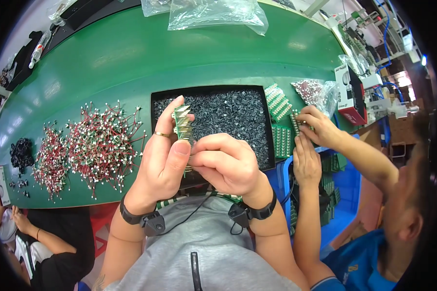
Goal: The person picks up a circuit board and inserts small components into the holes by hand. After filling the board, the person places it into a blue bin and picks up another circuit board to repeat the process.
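Observation:
My left hand (162,157) is closed around a narrow green circuit board panel (181,121), held on edge with rows of pins or small parts along one face. Pinched fingers of my right hand (226,162) meet the panel's lower part; whatever is between the fingertips is hidden. Both hands are above the near left part of a black tray (218,88) filled with small dark plastic parts (228,114).
Piles of red-wired connectors (104,145) and black parts (22,154) lie left. Right are circuit panels (281,140), a bagged pile (313,92), a box (350,94) and a blue bin (347,213). A co-worker's hands (308,160) handle a panel there. Plastic bags (218,17) lie at the back.

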Demonstrator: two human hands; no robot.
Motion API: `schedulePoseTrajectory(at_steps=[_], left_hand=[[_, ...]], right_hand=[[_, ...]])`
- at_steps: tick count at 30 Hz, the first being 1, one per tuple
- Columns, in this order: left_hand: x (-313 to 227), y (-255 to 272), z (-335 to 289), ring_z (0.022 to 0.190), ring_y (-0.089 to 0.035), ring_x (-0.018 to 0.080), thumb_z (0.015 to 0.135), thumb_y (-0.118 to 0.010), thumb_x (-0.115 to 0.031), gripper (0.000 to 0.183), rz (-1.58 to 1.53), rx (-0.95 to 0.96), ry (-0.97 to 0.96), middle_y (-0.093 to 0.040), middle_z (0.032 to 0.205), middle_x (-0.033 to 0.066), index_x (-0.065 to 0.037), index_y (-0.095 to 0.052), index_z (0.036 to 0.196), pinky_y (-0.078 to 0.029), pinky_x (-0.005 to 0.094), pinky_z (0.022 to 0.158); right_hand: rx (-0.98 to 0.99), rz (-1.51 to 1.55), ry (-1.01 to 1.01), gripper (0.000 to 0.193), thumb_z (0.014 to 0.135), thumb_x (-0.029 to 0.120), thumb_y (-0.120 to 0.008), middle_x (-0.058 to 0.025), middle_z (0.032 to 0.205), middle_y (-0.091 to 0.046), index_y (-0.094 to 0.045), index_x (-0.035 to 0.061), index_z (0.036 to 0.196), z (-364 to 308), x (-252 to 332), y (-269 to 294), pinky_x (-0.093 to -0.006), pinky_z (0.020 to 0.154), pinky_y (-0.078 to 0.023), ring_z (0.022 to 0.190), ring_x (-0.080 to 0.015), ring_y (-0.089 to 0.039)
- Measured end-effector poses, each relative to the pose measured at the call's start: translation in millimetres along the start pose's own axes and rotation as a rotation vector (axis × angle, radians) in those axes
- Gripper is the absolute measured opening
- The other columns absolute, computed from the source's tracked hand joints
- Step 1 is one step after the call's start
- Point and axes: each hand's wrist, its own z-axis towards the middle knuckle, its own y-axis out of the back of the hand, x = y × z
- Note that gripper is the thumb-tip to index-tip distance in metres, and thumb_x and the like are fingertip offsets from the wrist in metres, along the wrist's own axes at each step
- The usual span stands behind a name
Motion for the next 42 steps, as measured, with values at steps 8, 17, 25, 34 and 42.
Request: schedulePoseTrajectory(at_steps=[8, 17, 25, 34, 42], left_hand=[[0, -1, -1, 0.111, -0.060, 0.0166, 0.112, -0.055, -0.040, 0.076, -0.053, -0.017, -0.011, -0.062, 0.135, 0.0148, 0.004, -0.028, 0.168, -0.049, 0.0310, 0.100], [-10, -6, 2, 0.126, -0.062, 0.0207, 0.108, -0.052, -0.064, 0.091, 0.029, 0.034, 0.093, -0.062, 0.142, 0.0169, 0.003, -0.034, 0.166, -0.047, 0.0341, 0.111], [-4, -6, 0, 0.127, -0.062, 0.0202, 0.105, -0.057, -0.064, 0.094, -0.021, 0.022, 0.067, -0.064, 0.140, 0.0145, 0.004, -0.034, 0.166, -0.047, 0.0352, 0.112], [-11, -9, 5, 0.123, -0.064, 0.0199, 0.112, -0.046, -0.056, 0.084, -0.232, -0.013, 0.094, -0.064, 0.140, 0.0150, 0.005, -0.029, 0.167, -0.050, 0.0338, 0.108], [-4, 2, 4, 0.128, -0.062, 0.0204, 0.114, -0.042, -0.056, 0.082, -0.184, 0.101, 0.040, -0.065, 0.141, 0.0152, 0.004, -0.029, 0.168, -0.045, 0.0358, 0.115]], right_hand=[[-0.086, -0.043, -0.026, 0.013, 0.088, 0.002, -0.083, -0.0127, 0.103, -0.073, -0.071, 0.0026, 0.095, -3, 2, 4, -0.0331, 0.064, -0.059, 0.079, -0.0248, -0.073], [-0.066, -0.019, 0.035, 0.024, 0.080, 0.005, -0.088, -0.0099, 0.099, -0.072, -0.074, 0.0050, 0.100, -2, 0, 5, -0.0356, 0.061, -0.059, 0.075, -0.0264, -0.072], [-0.101, -0.043, 0.070, 0.024, 0.076, -0.006, -0.082, -0.0109, 0.094, -0.072, -0.072, 0.0029, 0.096, -2, 0, 0, -0.0355, 0.060, -0.058, 0.073, -0.0273, -0.073], [-0.138, -0.202, -0.160, 0.014, 0.088, -0.008, -0.079, -0.0141, 0.090, -0.074, -0.073, -0.0009, 0.099, 2, 3, 6, -0.0338, 0.066, -0.058, 0.080, -0.0273, -0.073], [-0.122, -0.112, -0.060, 0.021, 0.082, -0.007, -0.084, -0.0119, 0.094, -0.073, -0.078, 0.0018, 0.100, 9, 5, 4, -0.0331, 0.066, -0.059, 0.077, -0.0243, -0.072]])
